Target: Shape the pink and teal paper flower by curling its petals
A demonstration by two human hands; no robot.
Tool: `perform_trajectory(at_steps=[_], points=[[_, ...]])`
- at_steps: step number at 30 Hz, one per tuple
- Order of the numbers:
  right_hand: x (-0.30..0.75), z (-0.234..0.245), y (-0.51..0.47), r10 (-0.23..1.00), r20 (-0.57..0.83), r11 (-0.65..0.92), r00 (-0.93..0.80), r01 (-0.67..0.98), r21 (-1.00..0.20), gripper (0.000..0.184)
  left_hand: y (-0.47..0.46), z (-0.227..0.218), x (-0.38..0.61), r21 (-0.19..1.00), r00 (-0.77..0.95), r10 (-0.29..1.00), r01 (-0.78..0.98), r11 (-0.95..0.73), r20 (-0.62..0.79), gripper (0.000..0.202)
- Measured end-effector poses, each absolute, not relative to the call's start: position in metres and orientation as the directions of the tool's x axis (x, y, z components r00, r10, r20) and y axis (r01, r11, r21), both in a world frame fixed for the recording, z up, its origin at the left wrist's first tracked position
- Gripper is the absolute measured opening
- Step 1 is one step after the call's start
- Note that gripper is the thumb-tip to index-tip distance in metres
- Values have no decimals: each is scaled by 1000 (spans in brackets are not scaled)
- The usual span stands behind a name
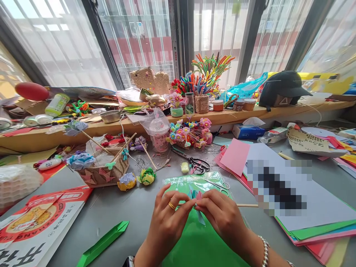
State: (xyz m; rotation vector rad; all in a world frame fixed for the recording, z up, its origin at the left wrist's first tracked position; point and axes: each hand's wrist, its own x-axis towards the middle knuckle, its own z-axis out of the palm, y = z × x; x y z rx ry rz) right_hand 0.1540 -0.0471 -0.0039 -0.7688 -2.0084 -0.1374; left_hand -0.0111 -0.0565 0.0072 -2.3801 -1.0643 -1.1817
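Note:
My left hand and my right hand meet above a green sheet in a clear plastic sleeve. Both have thumb and fingers pinched on a small folded paper piece, light blue with some pink; the fingertips cover most of it. A thin wooden stick runs behind my hands. Small scissors with pale handles lie just beyond my right hand. To the left, a folded green paper strip rests on the grey table.
Black-handled scissors, folded paper flowers and a cardboard basket stand farther back. Stacked coloured paper covers the right side; a printed paper bag lies left. A crowded wooden ledge runs below the windows.

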Motion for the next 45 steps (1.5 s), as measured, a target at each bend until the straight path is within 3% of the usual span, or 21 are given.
perform_trajectory(at_steps=[19, 24, 28, 34, 45], points=[[157, -1, -43, 574, 739, 775, -352, 525, -352, 24, -54, -4, -13, -13, 382, 390, 729, -685, 838, 29], [156, -3, -43, 522, 776, 795, -354, 530, -293, 23, -54, -6, -10, 6, 360, 404, 739, -673, 841, 27], [154, -4, -43, 464, 800, 811, -380, 545, -212, 19, -56, 0, -8, 79, 348, 492, 750, -657, 798, 14], [154, -7, -42, 460, 784, 809, -416, 561, -177, 19, -53, 2, -10, 133, 347, 522, 723, -678, 779, 13], [157, -4, -41, 484, 767, 799, -421, 571, -191, 19, -53, -12, -9, 37, 341, 463, 772, -634, 818, 16]])
